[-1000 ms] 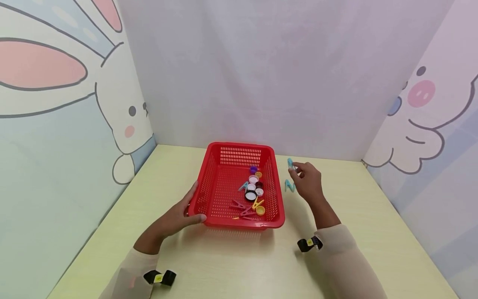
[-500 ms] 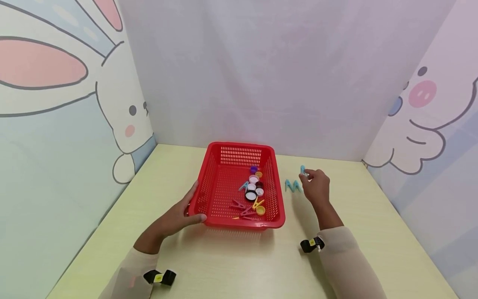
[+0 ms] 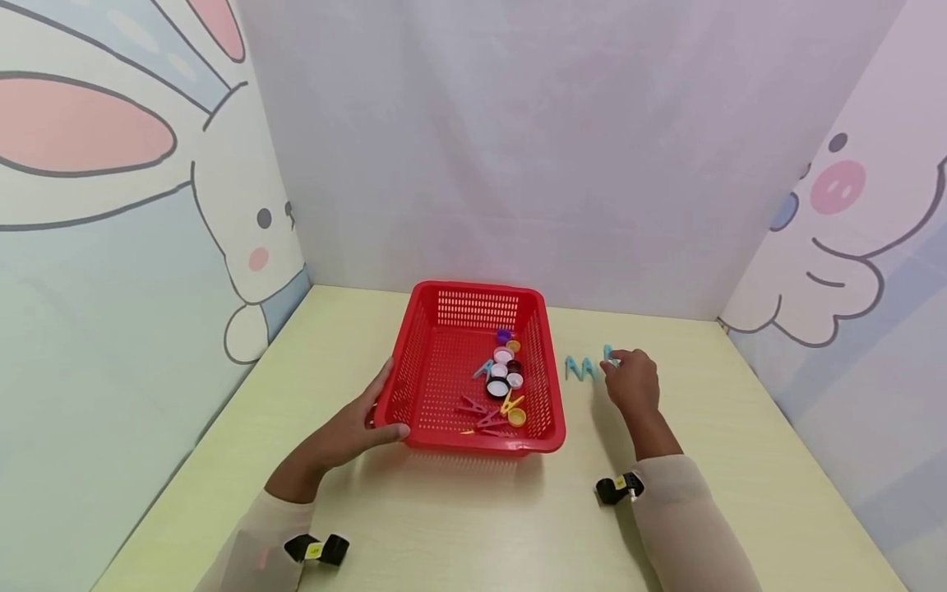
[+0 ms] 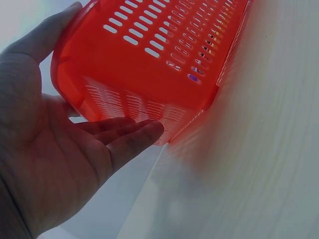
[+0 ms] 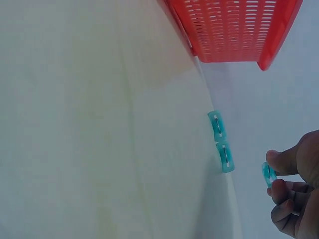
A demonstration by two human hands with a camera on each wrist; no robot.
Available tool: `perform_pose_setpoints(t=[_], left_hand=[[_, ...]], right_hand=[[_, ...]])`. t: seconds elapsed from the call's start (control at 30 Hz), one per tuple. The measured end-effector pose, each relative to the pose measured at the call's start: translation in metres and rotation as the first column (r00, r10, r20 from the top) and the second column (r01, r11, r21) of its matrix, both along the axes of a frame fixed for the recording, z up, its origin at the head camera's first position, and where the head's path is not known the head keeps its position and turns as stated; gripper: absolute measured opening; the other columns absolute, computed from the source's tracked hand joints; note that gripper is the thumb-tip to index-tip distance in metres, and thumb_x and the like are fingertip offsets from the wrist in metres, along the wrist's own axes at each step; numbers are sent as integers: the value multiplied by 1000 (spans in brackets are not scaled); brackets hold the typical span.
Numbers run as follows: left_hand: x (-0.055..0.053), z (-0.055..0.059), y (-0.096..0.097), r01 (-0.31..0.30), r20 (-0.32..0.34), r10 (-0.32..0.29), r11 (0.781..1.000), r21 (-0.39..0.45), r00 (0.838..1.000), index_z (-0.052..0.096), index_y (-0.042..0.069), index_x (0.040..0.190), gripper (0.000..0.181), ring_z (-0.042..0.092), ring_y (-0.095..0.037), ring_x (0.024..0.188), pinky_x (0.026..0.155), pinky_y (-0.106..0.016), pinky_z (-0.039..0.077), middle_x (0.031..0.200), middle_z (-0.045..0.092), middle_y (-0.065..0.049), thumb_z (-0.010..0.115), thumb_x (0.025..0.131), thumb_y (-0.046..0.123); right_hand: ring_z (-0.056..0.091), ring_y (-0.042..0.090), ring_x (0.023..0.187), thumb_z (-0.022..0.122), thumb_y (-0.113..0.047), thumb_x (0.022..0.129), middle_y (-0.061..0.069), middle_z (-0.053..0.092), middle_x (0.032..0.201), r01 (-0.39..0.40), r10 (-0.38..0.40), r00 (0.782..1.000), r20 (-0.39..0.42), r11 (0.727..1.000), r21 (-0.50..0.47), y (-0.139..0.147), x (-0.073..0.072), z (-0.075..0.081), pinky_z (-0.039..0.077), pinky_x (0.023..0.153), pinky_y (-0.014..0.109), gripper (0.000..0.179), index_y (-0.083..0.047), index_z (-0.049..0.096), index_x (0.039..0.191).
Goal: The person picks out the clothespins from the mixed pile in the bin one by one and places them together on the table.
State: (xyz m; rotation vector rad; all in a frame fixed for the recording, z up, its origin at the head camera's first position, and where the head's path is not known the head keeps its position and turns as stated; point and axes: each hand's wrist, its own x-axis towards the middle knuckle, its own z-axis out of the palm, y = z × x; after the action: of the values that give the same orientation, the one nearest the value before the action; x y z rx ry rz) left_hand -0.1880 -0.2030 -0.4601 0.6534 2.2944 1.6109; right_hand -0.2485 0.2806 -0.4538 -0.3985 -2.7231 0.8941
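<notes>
My left hand (image 3: 344,434) holds the near left corner of a red plastic basket (image 3: 473,442). In the left wrist view the thumb lies over the basket rim (image 4: 65,74), with the fingers under it against the outer wall. My right hand (image 3: 633,381) pinches a light blue clothespin (image 3: 608,353) between thumb and fingertips, seemingly a little above the table. Left of it stand two matching clothespins, one nearer the basket (image 3: 573,368) and one nearer the hand (image 3: 588,369). The right wrist view shows that pair (image 5: 221,142) nearly end to end, apart from the held clothespin (image 5: 268,173).
Inside the basket lie several bottle caps, among them a black-rimmed cap (image 3: 498,387) and a purple cap (image 3: 503,336). With them are a blue clothespin (image 3: 483,368), a yellow clothespin (image 3: 510,402) and several pink clothespins (image 3: 490,419). A grey wall backs the pale table (image 3: 459,526).
The right hand has moved right and lowered, holding the clothespin. A second standing clothespin, earlier partly hidden by the hand, now shows fully. My left hand and the basket have stayed put.
</notes>
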Motion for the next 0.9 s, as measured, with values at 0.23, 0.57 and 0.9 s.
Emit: perform_pose_setpoints(t=[0.23,0.57,0.9], left_hand=[[0,1,0,-1,-3,1,1000,-3,1000,-3,25,177,129,49,-48,146,95,-38,68,168,36,-24,90,89,35],[2,2,1,3,-7,-3,1000,-2,1000,-4,24,177,129,49,-48,146,95,-39,68,168,35,-25,89,89,35],[1,2,1,1,-6,-1,1000,-8,1000,-4,25,177,129,48,-48,147,95,-39,68,169,34,-24,89,89,35]], right_hand=[[71,46,116,70,-21,106,28,74,131,-5,3,997,73,1000,27,6,-2,-8,59,75,45,39,3,73,136],[73,40,104,71,-21,105,29,75,129,-56,48,994,96,995,80,11,-4,-22,56,69,40,39,3,74,134],[71,43,111,70,-21,106,30,73,131,-49,40,992,122,996,72,10,-5,-24,60,83,52,38,4,73,133]])
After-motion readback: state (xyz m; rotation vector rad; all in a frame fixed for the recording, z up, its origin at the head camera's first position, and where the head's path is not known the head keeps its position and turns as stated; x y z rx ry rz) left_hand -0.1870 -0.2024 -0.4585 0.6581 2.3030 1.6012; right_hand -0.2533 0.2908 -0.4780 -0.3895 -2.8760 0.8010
